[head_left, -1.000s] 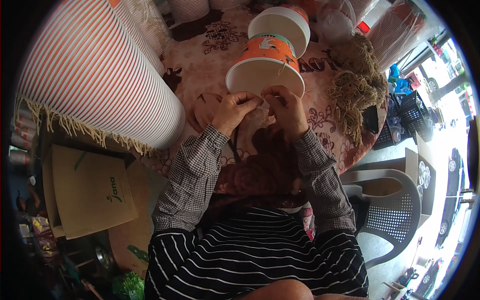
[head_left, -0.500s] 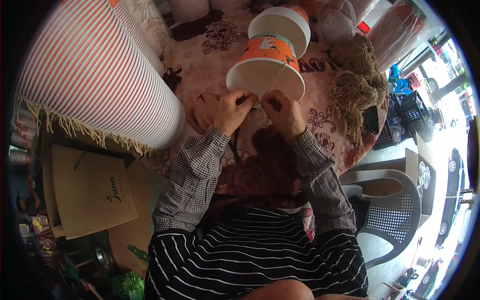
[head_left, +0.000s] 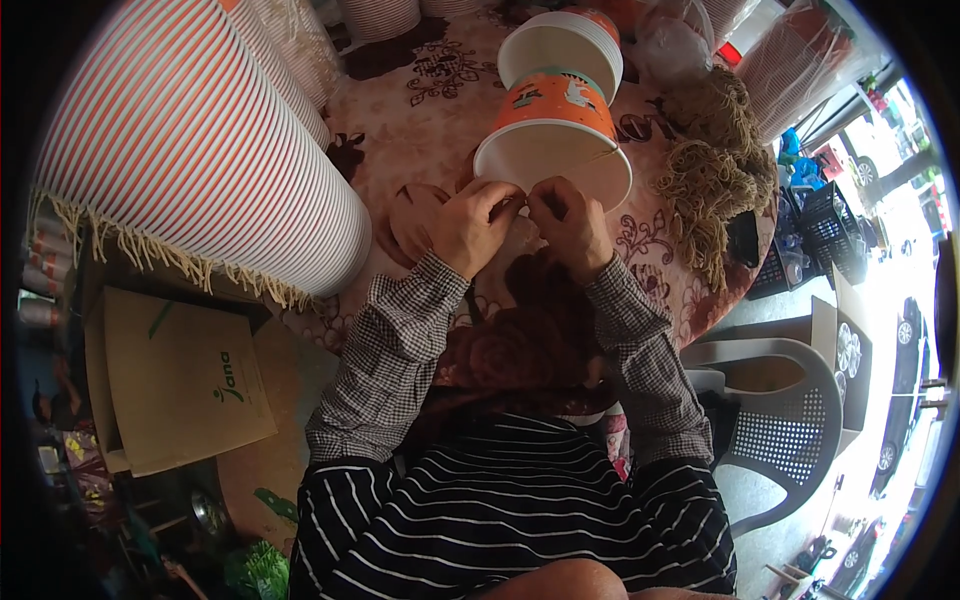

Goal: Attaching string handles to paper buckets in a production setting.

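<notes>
Floral-clothed table bears orange paper cup, cup stacks, twine.

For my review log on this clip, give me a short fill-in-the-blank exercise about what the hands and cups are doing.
1. The left hand and right hand meet at the rim of an ____ paper cup.
2. That cup lies on its ____.
3. The tall striped cup stack is on the person's ____ side.
4. The pile of twine lies to the person's ____.

Missing words: orange; side; left; right
</notes>
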Motion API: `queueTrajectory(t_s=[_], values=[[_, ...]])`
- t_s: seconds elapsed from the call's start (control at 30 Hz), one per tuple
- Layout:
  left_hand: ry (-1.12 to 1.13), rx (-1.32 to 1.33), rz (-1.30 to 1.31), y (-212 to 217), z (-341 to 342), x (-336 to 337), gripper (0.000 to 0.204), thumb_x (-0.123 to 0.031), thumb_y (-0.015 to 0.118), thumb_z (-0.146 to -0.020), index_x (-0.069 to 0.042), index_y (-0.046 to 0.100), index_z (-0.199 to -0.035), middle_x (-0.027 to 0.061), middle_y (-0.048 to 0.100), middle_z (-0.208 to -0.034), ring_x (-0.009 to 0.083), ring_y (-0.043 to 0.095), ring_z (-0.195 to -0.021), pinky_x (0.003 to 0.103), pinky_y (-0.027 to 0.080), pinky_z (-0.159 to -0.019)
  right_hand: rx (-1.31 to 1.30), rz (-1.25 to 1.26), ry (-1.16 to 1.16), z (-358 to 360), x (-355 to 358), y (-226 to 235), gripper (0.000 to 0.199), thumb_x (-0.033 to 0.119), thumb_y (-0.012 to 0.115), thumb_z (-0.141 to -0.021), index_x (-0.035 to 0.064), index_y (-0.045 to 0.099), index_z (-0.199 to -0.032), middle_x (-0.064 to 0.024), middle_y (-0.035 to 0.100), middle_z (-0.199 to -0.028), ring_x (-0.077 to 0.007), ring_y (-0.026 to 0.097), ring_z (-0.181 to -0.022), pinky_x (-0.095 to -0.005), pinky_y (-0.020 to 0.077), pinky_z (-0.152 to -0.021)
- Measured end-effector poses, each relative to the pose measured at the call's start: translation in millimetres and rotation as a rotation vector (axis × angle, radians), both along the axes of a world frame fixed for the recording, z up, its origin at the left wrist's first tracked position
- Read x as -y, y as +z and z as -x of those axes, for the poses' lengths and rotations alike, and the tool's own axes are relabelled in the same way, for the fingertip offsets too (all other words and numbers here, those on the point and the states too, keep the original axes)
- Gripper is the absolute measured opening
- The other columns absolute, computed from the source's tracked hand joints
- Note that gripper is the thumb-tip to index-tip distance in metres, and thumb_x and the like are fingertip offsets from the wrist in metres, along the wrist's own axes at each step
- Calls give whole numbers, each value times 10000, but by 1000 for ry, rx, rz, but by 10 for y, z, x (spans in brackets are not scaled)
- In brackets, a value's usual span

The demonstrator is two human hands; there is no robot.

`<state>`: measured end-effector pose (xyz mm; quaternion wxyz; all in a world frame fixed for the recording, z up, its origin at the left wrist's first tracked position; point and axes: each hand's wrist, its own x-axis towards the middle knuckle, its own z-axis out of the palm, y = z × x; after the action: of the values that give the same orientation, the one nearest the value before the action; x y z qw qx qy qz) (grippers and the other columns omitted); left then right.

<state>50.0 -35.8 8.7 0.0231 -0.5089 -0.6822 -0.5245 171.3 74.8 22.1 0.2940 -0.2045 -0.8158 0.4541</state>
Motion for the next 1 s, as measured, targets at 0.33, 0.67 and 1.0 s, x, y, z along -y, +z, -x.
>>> queueTrajectory(t_s=[0.33,0.67,1.0], values=[[-180,457,71,-27,84,-7,142,-84,631,-851,0,647,-964,85,669,-891,169,635,-707,273,507,-623,-32,-164,39,-13,-1,46,163,96,601,-853,19,602,-996,-149,670,-848,-276,680,-769,-361,528,-677],[-474,1403,35,3,166,47,175,-157,643,-895,-12,663,-991,22,643,-908,50,447,-565,186,356,-506,-65,32,78,6,-9,45,199,65,612,-838,20,597,-1031,-87,676,-879,-157,649,-726,-296,517,-655],[-407,1310,102,51,119,38,160,-156,659,-880,-14,673,-951,-10,623,-788,43,457,-560,190,341,-497,-103,-265,80,-38,-17,61,173,88,654,-836,43,660,-1003,-98,652,-933,-211,653,-781,-296,522,-677]])
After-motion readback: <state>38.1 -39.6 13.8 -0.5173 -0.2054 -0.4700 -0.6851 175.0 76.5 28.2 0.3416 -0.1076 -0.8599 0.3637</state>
